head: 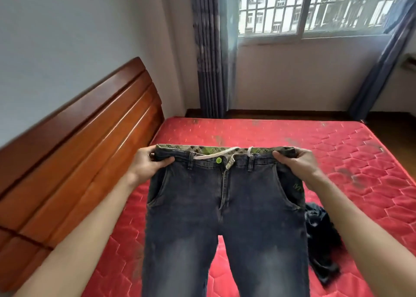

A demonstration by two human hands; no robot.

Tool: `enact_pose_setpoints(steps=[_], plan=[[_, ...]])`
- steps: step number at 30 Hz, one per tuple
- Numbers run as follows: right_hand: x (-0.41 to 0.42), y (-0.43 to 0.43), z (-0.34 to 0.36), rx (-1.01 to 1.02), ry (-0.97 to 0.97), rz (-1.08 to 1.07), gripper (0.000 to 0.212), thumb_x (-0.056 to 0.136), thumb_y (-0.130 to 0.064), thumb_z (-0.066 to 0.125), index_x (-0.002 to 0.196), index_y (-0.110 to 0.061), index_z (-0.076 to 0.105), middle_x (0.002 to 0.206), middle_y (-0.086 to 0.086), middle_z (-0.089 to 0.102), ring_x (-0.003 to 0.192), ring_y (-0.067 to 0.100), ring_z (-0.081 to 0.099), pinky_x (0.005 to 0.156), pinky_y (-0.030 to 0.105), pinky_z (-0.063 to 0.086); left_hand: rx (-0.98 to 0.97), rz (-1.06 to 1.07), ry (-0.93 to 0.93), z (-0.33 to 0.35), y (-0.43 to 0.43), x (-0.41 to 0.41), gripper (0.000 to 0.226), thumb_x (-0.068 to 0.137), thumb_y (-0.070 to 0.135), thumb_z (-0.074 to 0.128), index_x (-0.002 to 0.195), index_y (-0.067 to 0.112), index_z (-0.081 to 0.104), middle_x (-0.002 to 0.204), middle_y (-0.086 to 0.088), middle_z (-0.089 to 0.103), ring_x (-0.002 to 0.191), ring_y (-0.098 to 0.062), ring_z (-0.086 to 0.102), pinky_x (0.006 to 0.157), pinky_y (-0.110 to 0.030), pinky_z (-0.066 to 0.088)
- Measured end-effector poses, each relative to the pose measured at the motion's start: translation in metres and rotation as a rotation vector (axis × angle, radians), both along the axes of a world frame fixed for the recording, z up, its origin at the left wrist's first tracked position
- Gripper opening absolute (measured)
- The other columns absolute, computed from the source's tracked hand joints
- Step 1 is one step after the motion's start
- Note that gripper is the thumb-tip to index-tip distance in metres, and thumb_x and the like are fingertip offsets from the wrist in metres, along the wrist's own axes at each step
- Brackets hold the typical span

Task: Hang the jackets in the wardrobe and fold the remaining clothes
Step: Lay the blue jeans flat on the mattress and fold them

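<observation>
Denim hangs between your hands: the dark blue jeans (225,218) are held up over the red mattress (337,157), front towards you, and the legs drop out of view at the near edge. Your left hand (149,165) pinches the left end of the waistband, thumb on the front. Your right hand (297,164) grips the right end the same way, so the waist is stretched flat and level. The green button sits in the middle, and a pale cord loops along the band.

This looks like the folding part of the job, with the jeans squared up but no fold made yet. The next move probably calls for bringing your two hands together so that one leg lies on the other. After that, lower the jeans onto the open mattress ahead of you. Keep the waistband taut as you close it, or the seams are likely to end up skewed.

A crumpled dark garment (319,240) lies on the mattress just right of the jeans and seems to be waiting its turn. I cannot tell what kind of garment it is. No wardrobe is in view.
</observation>
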State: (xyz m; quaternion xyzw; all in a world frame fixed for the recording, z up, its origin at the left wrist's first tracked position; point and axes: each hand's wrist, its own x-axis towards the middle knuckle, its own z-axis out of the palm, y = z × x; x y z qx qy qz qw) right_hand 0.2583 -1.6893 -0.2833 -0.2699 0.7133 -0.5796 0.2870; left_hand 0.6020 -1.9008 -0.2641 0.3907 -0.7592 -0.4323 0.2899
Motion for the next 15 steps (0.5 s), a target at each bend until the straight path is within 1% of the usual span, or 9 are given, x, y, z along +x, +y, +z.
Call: enact_pose_setpoints(steps=[2,3,5,7,8,9,11,13,15], plan=[[-0.020,-0.052,-0.049,0.109,0.015,0.023,0.009,0.084,-0.010,0.079,0.091,-0.008,0.075,0.079,0.010,0.071,0.066,0.019,0.061,0.060,0.024,0.052,0.036,0.015,-0.059,-0.054,-0.049,-0.022,0.031,0.075,0.004,0.084,0.099,0.021,0.074,0.088,0.017,0.075,0.085,0.000,0.068,0.082,-0.014,0.052],[-0.030,-0.077,-0.077,0.167,0.030,0.026,0.012,0.084,-0.009,0.078,0.095,-0.006,0.075,0.081,0.010,0.071,0.067,0.019,0.061,0.062,0.026,0.051,0.059,0.029,-0.095,-0.084,-0.071,-0.034,0.033,0.074,0.003,0.085,0.098,0.023,0.074,0.088,0.016,0.075,0.086,-0.002,0.068,0.082,-0.014,0.052],[-0.048,-0.123,-0.139,0.293,0.071,0.035,0.016,0.084,-0.007,0.078,0.100,-0.007,0.076,0.081,0.004,0.072,0.066,0.015,0.061,0.060,0.021,0.049,0.111,0.039,-0.168,-0.148,-0.112,-0.058,0.035,0.073,0.001,0.085,0.093,0.027,0.073,0.089,0.013,0.075,0.086,-0.007,0.068,0.080,-0.017,0.053],[-0.064,-0.163,-0.203,0.396,0.091,0.060,0.020,0.082,-0.005,0.076,0.101,-0.013,0.077,0.086,0.003,0.075,0.075,0.020,0.068,0.068,0.027,0.052,0.134,0.062,-0.244,-0.213,-0.151,-0.080,0.033,0.071,0.004,0.086,0.087,0.030,0.072,0.086,0.009,0.076,0.084,-0.012,0.069,0.080,-0.027,0.053],[-0.072,-0.181,-0.235,0.438,0.105,0.069,0.023,0.082,-0.004,0.076,0.099,-0.019,0.077,0.088,0.001,0.076,0.083,0.022,0.071,0.075,0.031,0.053,0.143,0.079,-0.274,-0.244,-0.169,-0.091,0.032,0.070,0.006,0.087,0.085,0.031,0.072,0.085,0.008,0.076,0.083,-0.014,0.069,0.079,-0.029,0.053],[-0.079,-0.198,-0.264,0.469,0.126,0.074,0.025,0.081,-0.005,0.075,0.096,-0.024,0.077,0.088,-0.001,0.076,0.089,0.023,0.071,0.079,0.033,0.052,0.151,0.103,-0.294,-0.273,-0.186,-0.102,0.031,0.070,0.008,0.087,0.085,0.030,0.073,0.083,0.009,0.076,0.083,-0.014,0.069,0.077,-0.027,0.052],[-0.092,-0.229,-0.313,0.510,0.162,0.065,0.026,0.082,-0.006,0.074,0.096,-0.027,0.076,0.088,-0.005,0.075,0.090,0.020,0.069,0.078,0.031,0.049,0.165,0.176,-0.314,-0.326,-0.220,-0.124,0.026,0.071,0.008,0.087,0.088,0.023,0.076,0.079,0.009,0.074,0.080,-0.015,0.067,0.070,-0.017,0.048],[-0.109,-0.261,-0.355,0.522,0.213,0.034,0.023,0.085,-0.006,0.074,0.101,-0.022,0.077,0.088,-0.003,0.073,0.090,0.018,0.067,0.076,0.026,0.043,0.171,0.251,-0.329,-0.374,-0.256,-0.142,0.024,0.071,0.010,0.088,0.091,0.017,0.077,0.077,0.005,0.072,0.080,-0.018,0.065,0.068,-0.025,0.045],[-0.128,-0.294,-0.393,0.513,0.258,0.015,0.023,0.086,-0.006,0.073,0.105,-0.019,0.077,0.089,-0.001,0.072,0.092,0.018,0.067,0.078,0.023,0.040,0.171,0.292,-0.345,-0.412,-0.290,-0.160,0.025,0.069,0.015,0.090,0.091,0.017,0.078,0.078,0.001,0.074,0.082,-0.023,0.067,0.071,-0.031,0.048]])
